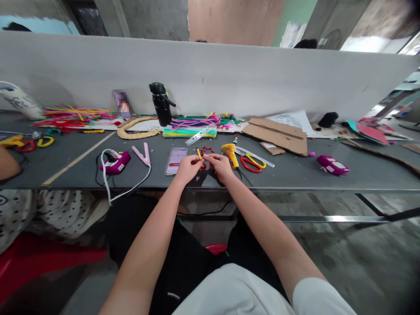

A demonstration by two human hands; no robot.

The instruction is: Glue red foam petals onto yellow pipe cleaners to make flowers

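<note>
My left hand point(190, 169) is closed in a pinch on a short yellow strip point(198, 153) that stands up from the fingertips; its material is too small to tell. My right hand point(221, 167) meets it fingertip to fingertip, also pinched, and whatever it holds is hidden. Small red pieces point(207, 150) lie scattered on the table just beyond and under both hands. To the left of my left hand lies a phone point(172, 169) with its screen lit. Right of my right hand are a yellow glue gun point(231, 155) and red-and-yellow-handled scissors point(252, 163).
Bundles of pipe cleaners point(193, 123), a clear ruler point(198, 135), a black bottle point(160, 105) and cardboard point(275, 134) line the partition. A pink hair straightener point(143, 154) and a purple power socket point(116, 163) with cords sit left. Another person's arm point(8, 164) is far left.
</note>
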